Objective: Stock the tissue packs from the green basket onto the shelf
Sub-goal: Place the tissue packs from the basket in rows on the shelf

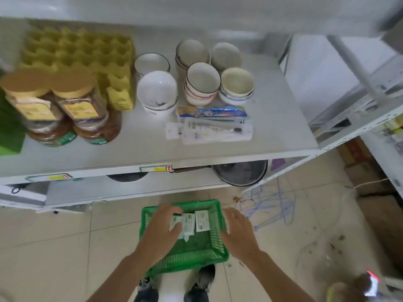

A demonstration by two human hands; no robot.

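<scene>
The green basket (196,249) sits on the floor in front of the white shelf (272,136). Small white tissue packs (201,220) lie in its far half. My left hand (162,227) reaches into the basket with its fingers curled round a few of the packs. My right hand (238,229) rests open against the basket's right rim, holding nothing. My left hand partly hides some of the packs.
On the shelf stand brown jars (82,112), a yellow egg tray (87,51), stacked bowls (200,81) and packaged toothbrushes (211,125). Pots (239,173) sit on the lower shelf. Blue wire hangers (272,203) lie on the floor to the right. My shoes (205,277) are under the basket.
</scene>
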